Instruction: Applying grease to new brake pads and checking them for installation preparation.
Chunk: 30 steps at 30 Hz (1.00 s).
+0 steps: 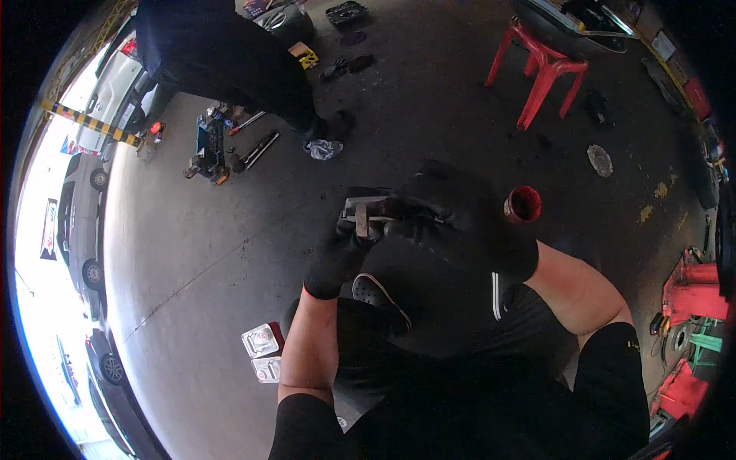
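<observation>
In front of my body I hold a brake pad [368,208], a grey metal plate with a brownish block showing on its near side. My left hand [337,249], in a black glove, is closed round its left end from below. My right hand [456,211], gloved in black too, is bent over its right end with the fingers curled in. Dark gloves hide much of the pad and the right fingertips. Beyond my right wrist, a red tub [524,205] with dark stuff inside stands on the floor.
Two clear-and-white packs [264,354] lie left of my left forearm. Another person's dark-clothed leg [253,69] stands at far left, near tools and a blue-black case [208,146]. A red stool [540,65] stands far right; red equipment [694,295] lines the right edge.
</observation>
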Tool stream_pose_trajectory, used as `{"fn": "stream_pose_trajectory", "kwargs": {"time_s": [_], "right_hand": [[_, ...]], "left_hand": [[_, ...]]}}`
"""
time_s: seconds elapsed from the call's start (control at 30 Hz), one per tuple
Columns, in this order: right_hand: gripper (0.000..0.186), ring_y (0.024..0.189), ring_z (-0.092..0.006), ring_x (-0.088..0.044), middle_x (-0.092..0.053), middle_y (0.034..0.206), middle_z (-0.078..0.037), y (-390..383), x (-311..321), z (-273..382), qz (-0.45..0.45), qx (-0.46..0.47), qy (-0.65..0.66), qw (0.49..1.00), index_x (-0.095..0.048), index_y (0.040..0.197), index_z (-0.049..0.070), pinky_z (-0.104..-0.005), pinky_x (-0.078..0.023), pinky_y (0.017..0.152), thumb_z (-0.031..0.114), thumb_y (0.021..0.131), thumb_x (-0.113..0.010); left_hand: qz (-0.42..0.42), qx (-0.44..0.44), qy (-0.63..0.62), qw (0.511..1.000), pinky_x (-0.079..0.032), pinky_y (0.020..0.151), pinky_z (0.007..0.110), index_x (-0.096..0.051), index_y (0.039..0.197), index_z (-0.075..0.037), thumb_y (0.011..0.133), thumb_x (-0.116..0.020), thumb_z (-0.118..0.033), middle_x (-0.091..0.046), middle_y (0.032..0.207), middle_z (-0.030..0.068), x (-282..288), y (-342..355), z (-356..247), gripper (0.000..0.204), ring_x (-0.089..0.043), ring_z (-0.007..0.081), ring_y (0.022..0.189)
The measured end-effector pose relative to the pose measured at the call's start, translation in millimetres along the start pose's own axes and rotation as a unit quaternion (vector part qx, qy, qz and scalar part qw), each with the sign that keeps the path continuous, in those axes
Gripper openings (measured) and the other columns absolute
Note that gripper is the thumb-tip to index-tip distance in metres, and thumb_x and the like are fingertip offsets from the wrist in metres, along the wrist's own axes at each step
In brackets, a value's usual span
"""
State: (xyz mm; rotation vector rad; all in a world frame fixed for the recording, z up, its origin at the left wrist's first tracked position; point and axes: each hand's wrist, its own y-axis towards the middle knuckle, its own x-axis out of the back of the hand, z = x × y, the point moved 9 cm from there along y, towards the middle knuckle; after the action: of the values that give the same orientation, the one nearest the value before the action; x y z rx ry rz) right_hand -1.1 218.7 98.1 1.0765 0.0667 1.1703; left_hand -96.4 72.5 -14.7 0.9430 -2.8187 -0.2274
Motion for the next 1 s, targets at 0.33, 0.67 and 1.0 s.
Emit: {"fn": "stream_pose_trajectory", "kwargs": {"time_s": [0.33, 0.67, 1.0], "right_hand": [[0.021, 0.083, -0.0084, -0.064, -0.071, 0.094, -0.003, -23, -33, -82, 0.02, -0.361, 0.344, 0.867, -0.071, 0.109, 0.005, -0.0274, -0.051, 0.07, 0.022, 0.098, -0.071], [0.039, 0.103, -0.015, -0.069, -0.071, 0.117, -0.01, -30, -39, -86, -0.016, -0.346, 0.367, 0.863, -0.064, 0.13, 0.003, -0.0303, -0.056, 0.09, 0.022, 0.097, -0.072], [0.043, 0.107, -0.0154, -0.067, -0.071, 0.118, -0.009, -28, -45, -81, 0.036, -0.351, 0.359, 0.864, -0.065, 0.128, 0.004, -0.0316, -0.054, 0.095, 0.021, 0.091, -0.079]], "left_hand": [[-0.026, 0.108, -0.309, 0.944, -0.049, 0.108, 0.039, -0.035, 0.159, -0.01, 0.107, -0.056, -0.04, -0.05, 0.15, 0.0091, -13, 15, 24, 0.064, -0.054, 0.0198, 0.134], [-0.043, 0.024, -0.184, 0.982, -0.047, 0.102, 0.034, -0.041, 0.155, -0.007, 0.092, -0.07, -0.02, -0.058, 0.137, 0.0083, -17, 28, -9, 0.071, -0.056, 0.0173, 0.122], [-0.055, 0.053, -0.181, 0.981, -0.054, 0.09, 0.03, -0.041, 0.156, -0.006, 0.089, -0.07, -0.003, -0.062, 0.129, 0.0082, -22, 28, 0, 0.073, -0.062, 0.014, 0.11]]}}
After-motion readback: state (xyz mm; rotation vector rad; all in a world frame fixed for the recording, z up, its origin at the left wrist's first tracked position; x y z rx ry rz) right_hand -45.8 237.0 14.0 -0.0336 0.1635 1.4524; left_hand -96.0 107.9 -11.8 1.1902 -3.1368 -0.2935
